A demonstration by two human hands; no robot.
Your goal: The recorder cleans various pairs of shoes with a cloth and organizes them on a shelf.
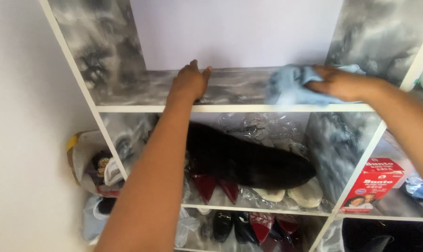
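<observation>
Now, your right hand point(340, 84) lies flat on a crumpled light blue cloth point(288, 86), fingers stretched out and pressed onto it rather than pinching it; the cloth sits on the grey marbled shelf point(230, 91), towards its right end, just in front of the right side panel. Your left hand point(189, 83) is open too, fingers together and palm down, resting bare on the same shelf near its middle; it holds nothing and stands well apart from the cloth.

To wipe well, keep the right palm spread so the cloth stays bunched under it and does not trail over the white front edge; press evenly, work into the back corner by the side panel, and let the left hand go on steadying you where it is.

Below the shelf, the next compartment holds a long black bundle point(248, 161), possibly hair, though the view is too dim to be sure; crinkled clear plastic point(263, 126) lies behind it, red pointed shoes point(216, 186) and pale shoes point(293, 193) beneath. A red box point(372, 184) stands in the compartment to the right; a bag of oddments point(92, 163) hangs left of the frame.
</observation>
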